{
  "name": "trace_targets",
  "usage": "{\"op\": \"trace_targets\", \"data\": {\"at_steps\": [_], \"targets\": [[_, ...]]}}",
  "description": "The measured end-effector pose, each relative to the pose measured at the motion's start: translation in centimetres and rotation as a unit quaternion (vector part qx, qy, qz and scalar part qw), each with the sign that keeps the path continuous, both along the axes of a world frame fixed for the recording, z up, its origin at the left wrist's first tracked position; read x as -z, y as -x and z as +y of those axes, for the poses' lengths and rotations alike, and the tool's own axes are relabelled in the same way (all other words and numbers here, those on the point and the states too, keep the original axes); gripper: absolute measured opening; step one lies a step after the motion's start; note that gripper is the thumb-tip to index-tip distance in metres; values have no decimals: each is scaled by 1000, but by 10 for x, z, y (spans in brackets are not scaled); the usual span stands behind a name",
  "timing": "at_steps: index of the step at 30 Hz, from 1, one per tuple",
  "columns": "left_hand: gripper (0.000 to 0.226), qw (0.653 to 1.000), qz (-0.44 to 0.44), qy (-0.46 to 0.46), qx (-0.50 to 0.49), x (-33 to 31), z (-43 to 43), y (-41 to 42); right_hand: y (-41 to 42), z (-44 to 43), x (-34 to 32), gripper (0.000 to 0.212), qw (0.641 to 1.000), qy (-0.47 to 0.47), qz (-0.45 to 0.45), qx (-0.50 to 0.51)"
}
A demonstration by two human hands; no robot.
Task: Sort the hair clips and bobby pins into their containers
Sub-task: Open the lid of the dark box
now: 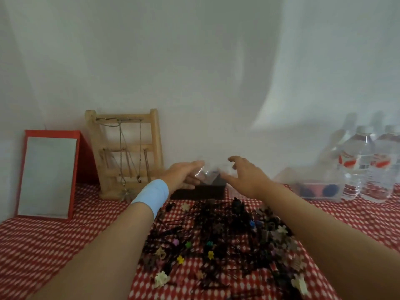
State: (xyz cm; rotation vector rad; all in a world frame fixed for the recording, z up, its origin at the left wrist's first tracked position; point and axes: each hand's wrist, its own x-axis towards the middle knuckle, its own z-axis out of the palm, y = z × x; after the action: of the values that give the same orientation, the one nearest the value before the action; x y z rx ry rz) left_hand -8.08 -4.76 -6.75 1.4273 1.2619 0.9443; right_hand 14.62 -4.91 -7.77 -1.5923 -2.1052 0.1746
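A dark heap of bobby pins (216, 232) mixed with small coloured flower-shaped hair clips (211, 254) lies on the red checked tablecloth (65, 234). Behind the heap stands a black box (200, 191). My left hand (184, 175), with a light blue band on the wrist, grips a clear plastic container (203, 173) held over that box. My right hand (244, 174) reaches in from the right with fingers spread, close to the clear container; the blur hides whether it touches it.
A red-framed mirror (46, 174) and a wooden jewellery rack (127, 152) with chains stand at the back left. At the back right are a clear tray (318, 189) with dark items and water bottles (363, 165). White cloth hangs behind.
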Motion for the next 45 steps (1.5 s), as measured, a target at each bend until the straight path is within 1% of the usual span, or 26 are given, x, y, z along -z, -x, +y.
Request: {"op": "trace_targets", "data": {"at_steps": [1, 4, 5, 8, 10, 11, 13, 14, 16, 17, 19, 22, 24, 25, 27, 29, 30, 32, 34, 36, 37, 38, 39, 41, 43, 45], "targets": [[40, 999, 23, -28, -4, 1, 6, -8, -10, 5, 1, 68, 999, -5, -31, 19], [65, 988, 115, -94, -31, 5, 20, -32, -36, 23, 7, 72, 994, 8, -84, 66], [67, 985, 131, -110, -35, 5, 22, -37, -40, 27, 9, 74, 993, 22, -88, 73], [64, 980, 138, -140, -39, 10, 18, -42, -44, 32, 12, 77, 988, 56, -118, 79], [65, 976, 150, -148, -48, 12, 11, -36, -37, 28, 8, 73, 986, 21, -144, 78], [65, 974, 159, -152, -53, 11, 6, -31, -28, 24, 4, 68, 988, -7, -141, 68], [65, 970, 170, -160, -66, 9, -2, -19, -3, 16, -4, 54, 996, -44, -78, 20], [64, 968, 172, -165, -75, 8, -6, -12, 13, 13, -9, 47, 999, -28, -10, -12], [62, 964, 177, -171, -96, 5, -15, 7, 47, 5, -16, 39, 986, 40, 150, -61], [63, 963, 183, -169, -105, 4, -19, 19, 63, 1, -18, 38, 974, 70, 204, -74], [68, 960, 197, -160, -122, 3, -29, 43, 90, -5, -15, 45, 958, 122, 240, -98], [78, 951, 245, -132, -131, 4, -42, 82, 129, -9, -3, 66, 958, 165, 198, -126], [77, 939, 299, -108, -132, 7, -48, 108, 155, -8, 4, 71, 962, 167, 174, -125], [75, 934, 320, -93, -128, 8, -52, 117, 167, -8, 7, 69, 965, 166, 161, -125], [65, 934, 333, -63, -110, 12, -56, 134, 184, -7, 11, 64, 972, 160, 103, -135], [42, 927, 359, -45, -95, 16, -60, 142, 193, -7, 14, 59, 975, 159, 47, -149], [35, 917, 386, -34, -91, 18, -61, 146, 195, -7, 14, 56, 975, 158, 23, -153], [34, 896, 434, -31, -85, 23, -59, 152, 196, -7, 18, 44, 975, 147, -35, -162], [35, 884, 459, -33, -78, 28, -58, 153, 193, -7, 22, 34, 968, 143, -97, -184], [50, 871, 479, -49, -96, 32, -56, 151, 186, -9, 24, 28, 962, 135, -138, -194], [55, 866, 482, -69, -117, 30, -58, 148, 183, -9, 22, 25, 961, 134, -145, -195], [52, 864, 474, -97, -138, 30, -58, 146, 178, -9, 21, 23, 959, 138, -147, -198], [44, 865, 460, -139, -147, 26, -59, 141, 174, -9, 18, 21, 957, 145, -150, -202], [25, 873, 433, -192, -117, 19, -57, 131, 164, -12, 12, 18, 950, 169, -159, -208], [21, 878, 440, -180, -50, 19, -59, 116, 155, -15, 9, 16, 953, 176, -134, -206], [25, 862, 485, -148, 13, 24, -61, 100, 148, -17, 10, 18, 968, 145, -75, -191]]}}
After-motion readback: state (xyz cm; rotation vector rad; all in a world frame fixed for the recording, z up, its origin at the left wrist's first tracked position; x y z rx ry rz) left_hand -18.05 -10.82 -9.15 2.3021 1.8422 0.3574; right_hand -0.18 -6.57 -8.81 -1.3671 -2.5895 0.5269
